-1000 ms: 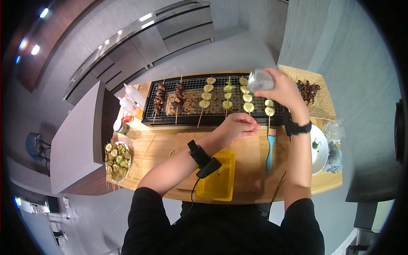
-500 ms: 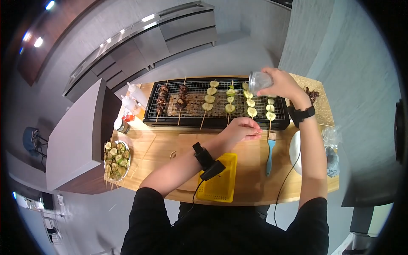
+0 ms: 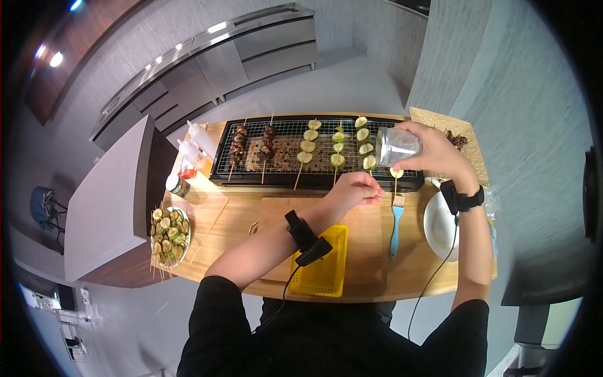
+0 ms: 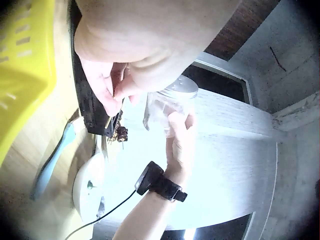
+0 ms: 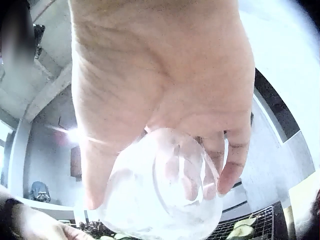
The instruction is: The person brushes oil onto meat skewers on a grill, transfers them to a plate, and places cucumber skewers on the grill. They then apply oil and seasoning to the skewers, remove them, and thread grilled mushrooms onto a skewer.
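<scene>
The right hand [image 3: 436, 151] grips a clear jar [image 3: 402, 147] with a metal lid, tilted on its side above the rightmost zucchini skewer [image 3: 396, 173] and hiding part of it. Holes show in the lid [image 4: 182, 86] in the left wrist view. The right wrist view has fingers wrapped around the jar [image 5: 160, 190]. At the grill's front edge, the left hand [image 3: 353, 191] pinches a thin stick [image 4: 108, 121] between thumb and fingers. Zucchini skewers [image 3: 338, 147] and dark meat skewers [image 3: 265, 151] lie across the grill [image 3: 289, 125].
A blue brush [image 3: 395, 229] and white bowl [image 3: 433, 223] lie right of the yellow basket [image 3: 320, 267]. At left are white bottles [image 3: 200, 139], a small jar [image 3: 178, 185] and a plate of zucchini skewers [image 3: 169, 235]. Foil [image 3: 468, 160] lies at back right.
The right hand has carried the jar to the right and nearer the body, from the zucchini skewer beside it to above the rightmost one. The left hand stays almost in place.
</scene>
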Demonstrator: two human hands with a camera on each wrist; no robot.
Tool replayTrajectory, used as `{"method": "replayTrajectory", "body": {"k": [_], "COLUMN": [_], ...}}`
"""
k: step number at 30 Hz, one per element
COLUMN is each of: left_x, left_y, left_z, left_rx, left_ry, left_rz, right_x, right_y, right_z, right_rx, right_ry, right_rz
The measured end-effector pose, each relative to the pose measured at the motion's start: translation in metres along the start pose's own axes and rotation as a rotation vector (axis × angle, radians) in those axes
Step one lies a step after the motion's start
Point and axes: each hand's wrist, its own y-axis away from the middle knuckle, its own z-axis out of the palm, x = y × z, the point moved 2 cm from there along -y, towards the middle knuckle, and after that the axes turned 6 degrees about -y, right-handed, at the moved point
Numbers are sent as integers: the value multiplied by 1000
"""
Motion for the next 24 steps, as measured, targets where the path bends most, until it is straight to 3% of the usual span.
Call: {"method": "replayTrajectory", "body": {"k": [7, 10, 13, 16, 19, 22, 24], "left_x": [-7, -8, -9, -11, -6, -4, -2], "left_y": [-2, -1, -2, -4, -1, 1, 4], "left_z": [-1, -1, -1, -4, -1, -1, 1], "left_rx": [4, 13, 25, 13, 22, 23, 24], "left_ry": [7, -6, -14, 11, 1, -2, 7], "left_rz": [-32, -25, -45, -50, -52, -58, -58], "right_x": [-4, 5, 16, 26, 35, 43, 46], "right_y": [-9, -25, -45, -62, -76, -82, -82], "right_z": [10, 11, 10, 11, 12, 16, 16], "right_rx": [-75, 14, -73, 61, -41, 106, 39], "right_ry": [96, 186, 168, 236, 237, 244, 257], "right_rz": [-14, -64, -2, -24, 27, -10, 24]}}
